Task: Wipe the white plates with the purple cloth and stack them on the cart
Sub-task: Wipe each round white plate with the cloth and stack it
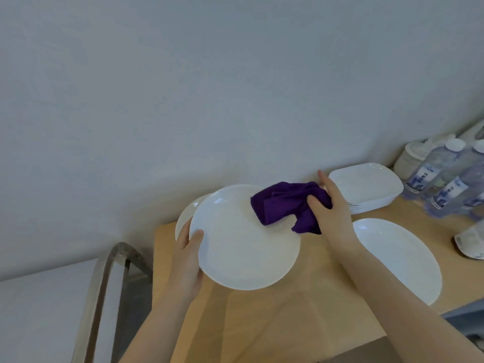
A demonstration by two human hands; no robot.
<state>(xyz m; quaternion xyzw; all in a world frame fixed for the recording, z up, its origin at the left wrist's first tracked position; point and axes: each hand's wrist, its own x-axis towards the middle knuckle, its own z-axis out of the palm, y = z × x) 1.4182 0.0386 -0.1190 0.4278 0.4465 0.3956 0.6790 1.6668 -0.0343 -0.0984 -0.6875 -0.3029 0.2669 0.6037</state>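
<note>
My left hand (187, 254) grips the round white plate (245, 238) at its left rim; my right hand (331, 205) clutches the purple cloth (284, 204) on its far-right edge. Another plate (187, 213) apparently sits behind.

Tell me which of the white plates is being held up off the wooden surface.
The round plate gripped by the left hand, with the purple cloth on it. The other round plates and the square stack are not held.
</note>
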